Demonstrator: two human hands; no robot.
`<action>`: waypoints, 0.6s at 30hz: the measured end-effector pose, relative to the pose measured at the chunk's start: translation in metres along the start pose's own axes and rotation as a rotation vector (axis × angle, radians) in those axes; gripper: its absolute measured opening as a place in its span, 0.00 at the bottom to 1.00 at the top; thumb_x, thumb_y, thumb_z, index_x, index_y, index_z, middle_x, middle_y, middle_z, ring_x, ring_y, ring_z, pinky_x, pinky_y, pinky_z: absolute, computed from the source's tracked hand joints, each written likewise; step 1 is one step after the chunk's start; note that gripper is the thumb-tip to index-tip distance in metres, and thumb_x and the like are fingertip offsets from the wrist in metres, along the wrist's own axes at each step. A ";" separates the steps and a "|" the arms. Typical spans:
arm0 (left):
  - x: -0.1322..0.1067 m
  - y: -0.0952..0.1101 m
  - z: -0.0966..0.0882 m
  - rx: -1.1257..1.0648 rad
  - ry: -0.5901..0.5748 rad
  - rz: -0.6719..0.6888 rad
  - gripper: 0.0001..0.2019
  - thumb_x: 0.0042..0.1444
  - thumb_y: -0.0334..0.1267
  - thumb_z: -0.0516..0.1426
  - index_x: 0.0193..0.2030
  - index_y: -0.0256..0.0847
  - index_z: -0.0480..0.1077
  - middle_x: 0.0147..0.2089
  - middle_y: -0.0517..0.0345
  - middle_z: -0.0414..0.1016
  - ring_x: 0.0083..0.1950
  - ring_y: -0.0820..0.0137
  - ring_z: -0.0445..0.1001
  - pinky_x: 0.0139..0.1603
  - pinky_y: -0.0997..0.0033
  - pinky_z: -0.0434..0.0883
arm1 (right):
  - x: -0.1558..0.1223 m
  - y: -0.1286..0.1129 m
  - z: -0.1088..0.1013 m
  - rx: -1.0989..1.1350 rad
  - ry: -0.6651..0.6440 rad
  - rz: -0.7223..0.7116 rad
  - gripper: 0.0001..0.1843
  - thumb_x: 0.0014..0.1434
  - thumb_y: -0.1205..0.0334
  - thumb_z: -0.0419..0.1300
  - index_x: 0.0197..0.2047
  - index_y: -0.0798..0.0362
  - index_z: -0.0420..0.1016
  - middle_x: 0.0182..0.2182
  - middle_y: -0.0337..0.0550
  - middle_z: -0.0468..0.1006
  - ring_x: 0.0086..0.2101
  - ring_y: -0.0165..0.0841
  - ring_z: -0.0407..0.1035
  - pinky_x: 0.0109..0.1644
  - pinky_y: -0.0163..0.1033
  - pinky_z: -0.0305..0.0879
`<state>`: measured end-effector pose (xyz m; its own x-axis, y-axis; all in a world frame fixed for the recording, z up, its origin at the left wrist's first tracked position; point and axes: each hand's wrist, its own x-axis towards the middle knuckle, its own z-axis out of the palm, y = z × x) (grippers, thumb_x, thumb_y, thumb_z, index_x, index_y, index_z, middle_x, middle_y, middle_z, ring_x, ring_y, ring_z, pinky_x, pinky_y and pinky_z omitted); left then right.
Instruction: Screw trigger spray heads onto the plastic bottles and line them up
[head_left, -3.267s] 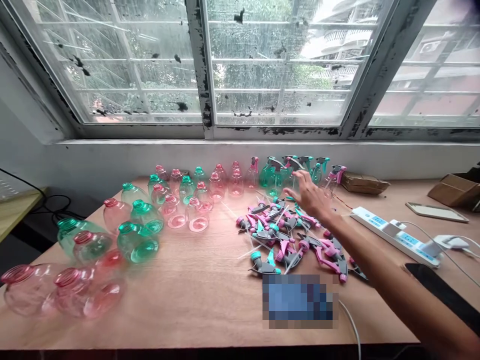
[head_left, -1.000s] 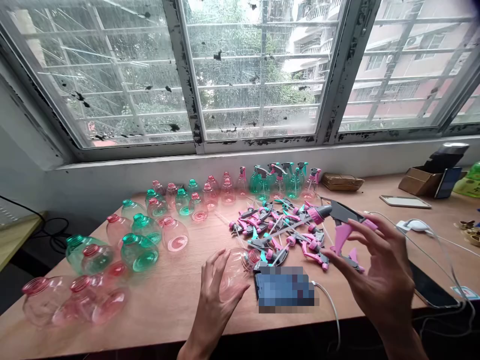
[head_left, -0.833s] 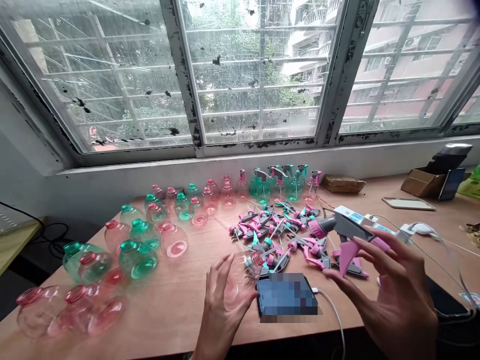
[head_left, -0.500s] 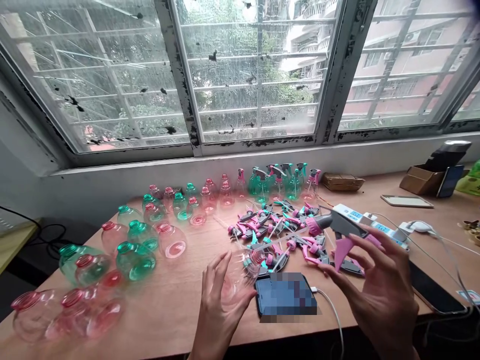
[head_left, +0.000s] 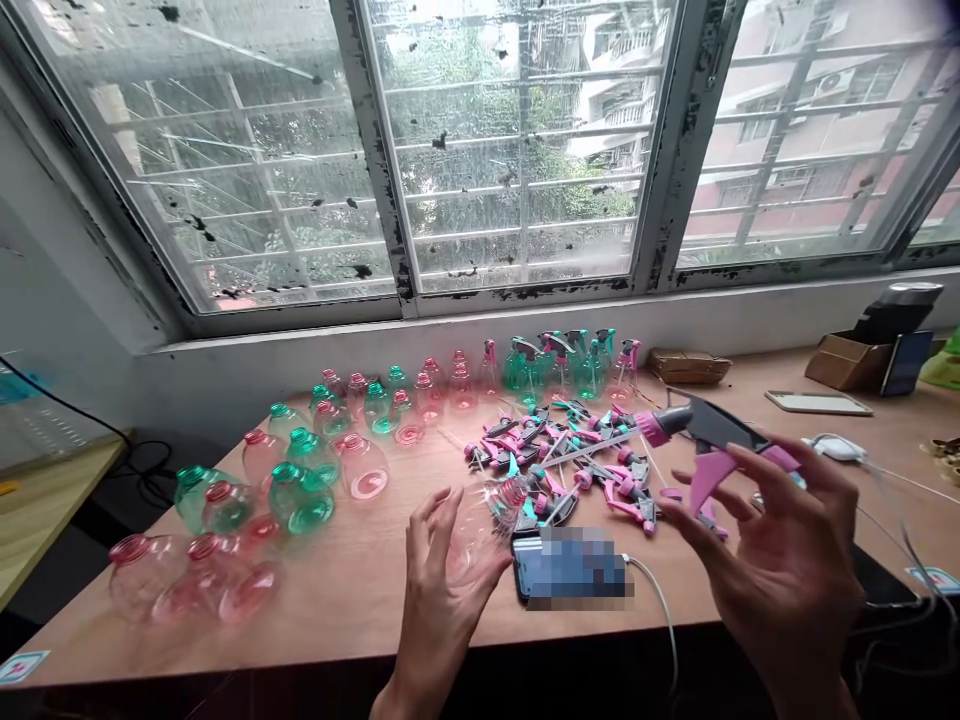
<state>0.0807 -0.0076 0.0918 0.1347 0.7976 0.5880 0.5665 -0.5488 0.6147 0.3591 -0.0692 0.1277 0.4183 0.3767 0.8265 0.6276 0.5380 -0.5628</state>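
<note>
My left hand (head_left: 446,575) is closed around a clear pink bottle (head_left: 480,525), tilted so its open neck points up and to the right. In my right hand (head_left: 780,550) is a grey and pink trigger spray head (head_left: 716,435), gripped between thumb and fingers. Its thin clear dip tube (head_left: 589,447) reaches left from the pink collar, and the tip lies near the bottle's mouth in view. Whether the tip is inside the neck I cannot tell. Behind the hands lies a pile of loose spray heads (head_left: 555,440) in pink, grey and green.
Several pink and green open bottles (head_left: 300,500) stand on the left of the wooden table (head_left: 360,590). Bottles with spray heads fitted (head_left: 559,370) line the back. A phone (head_left: 570,568) with a white cable (head_left: 664,610) lies below the pile. A cardboard box (head_left: 847,360) sits at right.
The view has shifted, so the table's things appear farther right on the left side. My right hand with the spray head has moved a little right and up; the dip tube has drawn rightward.
</note>
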 end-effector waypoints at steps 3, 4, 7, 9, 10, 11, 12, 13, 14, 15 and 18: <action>0.000 0.006 -0.002 0.019 0.011 0.035 0.36 0.66 0.49 0.66 0.77 0.61 0.59 0.70 0.49 0.66 0.75 0.51 0.71 0.73 0.45 0.75 | 0.002 -0.006 -0.005 0.032 -0.030 -0.006 0.36 0.61 0.65 0.76 0.68 0.27 0.76 0.70 0.42 0.64 0.63 0.55 0.70 0.57 0.64 0.84; 0.000 0.009 -0.003 0.022 0.010 0.047 0.36 0.66 0.49 0.67 0.77 0.61 0.59 0.70 0.49 0.66 0.75 0.51 0.71 0.73 0.45 0.74 | 0.002 -0.009 -0.004 0.029 -0.068 -0.013 0.34 0.62 0.64 0.76 0.67 0.29 0.77 0.69 0.43 0.65 0.63 0.55 0.70 0.57 0.64 0.84; 0.000 0.019 -0.006 0.028 0.011 0.083 0.37 0.64 0.50 0.68 0.77 0.61 0.59 0.71 0.49 0.66 0.76 0.51 0.70 0.74 0.46 0.74 | -0.001 -0.017 0.006 0.095 -0.246 0.048 0.30 0.63 0.59 0.76 0.66 0.36 0.76 0.69 0.48 0.64 0.64 0.53 0.70 0.60 0.62 0.83; 0.002 0.026 -0.010 0.042 0.038 0.116 0.38 0.65 0.49 0.67 0.78 0.60 0.59 0.72 0.47 0.64 0.77 0.50 0.67 0.75 0.45 0.72 | -0.005 -0.021 0.015 0.284 -0.400 0.195 0.29 0.61 0.51 0.78 0.63 0.40 0.76 0.70 0.49 0.62 0.63 0.51 0.72 0.63 0.59 0.81; 0.004 0.029 -0.013 0.053 0.055 0.133 0.38 0.65 0.49 0.67 0.78 0.60 0.58 0.73 0.47 0.64 0.77 0.49 0.67 0.75 0.43 0.71 | -0.007 -0.022 0.020 0.402 -0.434 0.287 0.26 0.60 0.47 0.78 0.57 0.43 0.78 0.68 0.50 0.64 0.61 0.50 0.74 0.62 0.56 0.81; 0.005 0.031 -0.015 0.061 0.067 0.152 0.37 0.65 0.48 0.67 0.78 0.60 0.59 0.73 0.46 0.65 0.77 0.48 0.67 0.75 0.42 0.71 | -0.009 -0.023 0.024 0.502 -0.427 0.378 0.22 0.60 0.43 0.77 0.49 0.45 0.77 0.63 0.49 0.69 0.57 0.48 0.77 0.60 0.54 0.83; 0.007 0.033 -0.017 0.077 0.064 0.180 0.37 0.65 0.47 0.68 0.78 0.61 0.60 0.73 0.46 0.66 0.76 0.47 0.67 0.75 0.41 0.71 | -0.011 -0.023 0.027 0.574 -0.403 0.450 0.22 0.60 0.41 0.76 0.42 0.46 0.73 0.57 0.47 0.73 0.52 0.46 0.80 0.55 0.51 0.85; 0.008 0.034 -0.019 0.103 0.048 0.217 0.37 0.64 0.45 0.68 0.77 0.61 0.60 0.73 0.46 0.67 0.75 0.47 0.68 0.74 0.41 0.72 | -0.012 -0.023 0.030 0.613 -0.375 0.503 0.24 0.61 0.41 0.75 0.37 0.46 0.68 0.50 0.45 0.76 0.46 0.43 0.82 0.48 0.48 0.87; 0.009 0.036 -0.021 0.140 0.024 0.262 0.38 0.64 0.44 0.69 0.77 0.62 0.61 0.73 0.47 0.68 0.74 0.46 0.69 0.73 0.41 0.73 | -0.012 -0.022 0.032 0.623 -0.377 0.546 0.25 0.61 0.41 0.75 0.37 0.46 0.66 0.45 0.42 0.78 0.40 0.40 0.82 0.41 0.46 0.87; 0.009 0.037 -0.022 0.184 -0.005 0.309 0.38 0.64 0.41 0.69 0.77 0.61 0.60 0.74 0.47 0.68 0.74 0.46 0.70 0.71 0.41 0.74 | -0.012 -0.022 0.033 0.610 -0.422 0.587 0.24 0.60 0.43 0.76 0.39 0.46 0.67 0.43 0.41 0.79 0.35 0.38 0.82 0.35 0.43 0.86; 0.008 0.041 -0.023 0.315 -0.071 0.439 0.39 0.66 0.34 0.67 0.79 0.56 0.57 0.75 0.43 0.66 0.76 0.46 0.67 0.70 0.42 0.76 | -0.009 -0.019 0.033 0.559 -0.608 0.756 0.31 0.53 0.46 0.81 0.51 0.48 0.74 0.43 0.42 0.83 0.30 0.34 0.81 0.30 0.39 0.83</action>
<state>0.0861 -0.0290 0.1337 0.4615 0.5316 0.7102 0.6594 -0.7411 0.1262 0.3217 -0.0584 0.1302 0.0813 0.9736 0.2133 -0.0991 0.2208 -0.9703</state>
